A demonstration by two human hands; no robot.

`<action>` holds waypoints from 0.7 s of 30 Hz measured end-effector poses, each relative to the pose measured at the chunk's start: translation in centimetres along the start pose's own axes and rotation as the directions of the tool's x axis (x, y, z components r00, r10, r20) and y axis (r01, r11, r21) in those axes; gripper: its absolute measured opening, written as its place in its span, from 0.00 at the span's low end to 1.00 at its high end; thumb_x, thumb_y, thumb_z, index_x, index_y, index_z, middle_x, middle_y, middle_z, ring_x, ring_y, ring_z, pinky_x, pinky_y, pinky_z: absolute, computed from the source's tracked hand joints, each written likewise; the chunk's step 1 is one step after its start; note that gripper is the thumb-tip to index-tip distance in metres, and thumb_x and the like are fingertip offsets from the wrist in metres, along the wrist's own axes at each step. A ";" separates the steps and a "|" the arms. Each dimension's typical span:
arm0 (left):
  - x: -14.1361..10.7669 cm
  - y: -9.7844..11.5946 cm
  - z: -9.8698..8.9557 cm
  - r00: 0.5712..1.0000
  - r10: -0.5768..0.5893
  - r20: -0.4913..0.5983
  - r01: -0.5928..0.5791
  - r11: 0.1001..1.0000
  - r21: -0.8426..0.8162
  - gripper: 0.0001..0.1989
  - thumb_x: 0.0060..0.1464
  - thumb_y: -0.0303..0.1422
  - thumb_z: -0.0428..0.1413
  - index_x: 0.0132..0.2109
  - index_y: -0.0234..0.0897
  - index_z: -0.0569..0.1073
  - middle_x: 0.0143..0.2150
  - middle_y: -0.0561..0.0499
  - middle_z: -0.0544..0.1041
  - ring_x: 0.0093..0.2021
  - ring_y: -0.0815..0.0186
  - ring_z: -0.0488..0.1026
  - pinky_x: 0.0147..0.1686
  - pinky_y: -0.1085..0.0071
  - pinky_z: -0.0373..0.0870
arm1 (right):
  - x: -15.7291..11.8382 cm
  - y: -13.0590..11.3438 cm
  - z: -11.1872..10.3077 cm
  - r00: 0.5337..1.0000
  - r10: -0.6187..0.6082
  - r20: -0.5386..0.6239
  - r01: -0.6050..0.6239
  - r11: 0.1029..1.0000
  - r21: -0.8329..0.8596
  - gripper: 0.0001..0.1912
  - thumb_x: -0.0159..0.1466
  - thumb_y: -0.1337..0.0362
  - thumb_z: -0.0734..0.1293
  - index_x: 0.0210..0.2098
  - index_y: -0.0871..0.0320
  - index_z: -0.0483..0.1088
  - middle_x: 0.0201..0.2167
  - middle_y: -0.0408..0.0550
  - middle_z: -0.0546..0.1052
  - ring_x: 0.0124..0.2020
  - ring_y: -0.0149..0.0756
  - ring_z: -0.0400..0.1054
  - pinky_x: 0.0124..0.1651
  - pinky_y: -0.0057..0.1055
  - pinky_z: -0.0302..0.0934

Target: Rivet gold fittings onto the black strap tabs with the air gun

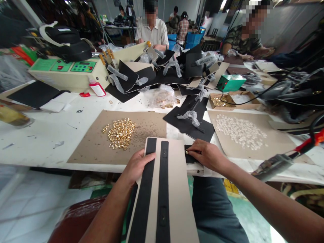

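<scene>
My left hand (pixel 136 165) grips the left edge of a long beige panel (pixel 174 189) with two black strips, its thumb lying on the outer strip. The panel leans from the table edge down over my lap. Small dark fittings sit at two spots on the inner black strip (pixel 163 182). To the right of the panel, my right hand (pixel 205 153) pinches a small gold-coloured metal piece (pixel 186 152) over a black pad (pixel 193 158) at the table edge. Its exact kind is too small to tell.
Gold metal pieces (pixel 123 131) lie heaped on brown cardboard (pixel 86 141) at left; small whitish pieces (pixel 240 131) cover another sheet at right. Black panels with plastic wrapping (pixel 189 116) pile up ahead. A cream machine (pixel 68 72) stands left. A tool with a cable (pixel 275 165) hangs right. People work opposite.
</scene>
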State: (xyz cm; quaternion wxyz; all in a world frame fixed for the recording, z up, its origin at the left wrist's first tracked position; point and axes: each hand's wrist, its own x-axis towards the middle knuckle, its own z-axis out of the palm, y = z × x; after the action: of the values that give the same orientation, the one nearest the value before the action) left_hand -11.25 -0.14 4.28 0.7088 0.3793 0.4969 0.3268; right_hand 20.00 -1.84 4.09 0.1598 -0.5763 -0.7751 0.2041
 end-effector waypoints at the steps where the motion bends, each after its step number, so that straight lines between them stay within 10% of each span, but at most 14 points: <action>1: 0.0 0.0 0.0 1.000 -0.001 0.001 0.001 1.000 -0.002 0.21 0.50 0.41 0.71 0.47 0.32 0.81 0.36 0.44 0.87 0.34 0.58 0.83 0.34 0.69 0.80 | 0.0 -0.1 0.1 1.000 -0.001 -0.004 0.001 1.000 -0.028 0.10 0.72 0.62 0.67 0.43 0.50 0.83 0.41 0.45 0.80 0.43 0.36 0.75 0.45 0.29 0.64; 13: -1.4 -0.4 1.0 1.000 0.010 -0.007 -0.010 0.998 -0.059 0.22 0.44 0.39 0.74 0.45 0.31 0.82 0.35 0.43 0.87 0.30 0.57 0.83 0.31 0.67 0.81 | -1.1 -2.1 -0.7 0.996 -0.071 0.053 0.085 0.936 -0.342 0.14 0.73 0.61 0.64 0.50 0.53 0.81 0.42 0.52 0.79 0.44 0.44 0.74 0.44 0.35 0.63; 17: -3.5 -1.4 2.4 0.999 0.028 0.026 -0.024 0.988 -0.151 0.20 0.49 0.36 0.71 0.48 0.32 0.81 0.39 0.41 0.87 0.34 0.54 0.84 0.36 0.63 0.82 | -3.3 -2.9 -0.9 0.991 0.094 -0.092 -0.074 0.977 0.201 0.19 0.73 0.53 0.64 0.55 0.53 0.78 0.46 0.50 0.80 0.44 0.42 0.75 0.45 0.34 0.65; 21: -4.4 -2.4 4.2 0.995 0.047 0.088 -0.025 0.970 -0.241 0.21 0.52 0.35 0.69 0.52 0.31 0.81 0.43 0.39 0.87 0.39 0.51 0.85 0.43 0.59 0.81 | -5.5 -5.3 0.0 0.963 0.227 0.149 -0.251 0.540 0.804 0.26 0.68 0.43 0.68 0.53 0.56 0.77 0.46 0.51 0.82 0.46 0.46 0.77 0.46 0.37 0.69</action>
State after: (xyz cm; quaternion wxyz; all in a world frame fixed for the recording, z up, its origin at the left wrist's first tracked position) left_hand -8.38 -5.93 5.13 0.7658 0.3148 0.4132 0.3790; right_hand 17.15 -8.47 6.65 0.3672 -0.5349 -0.5097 0.5650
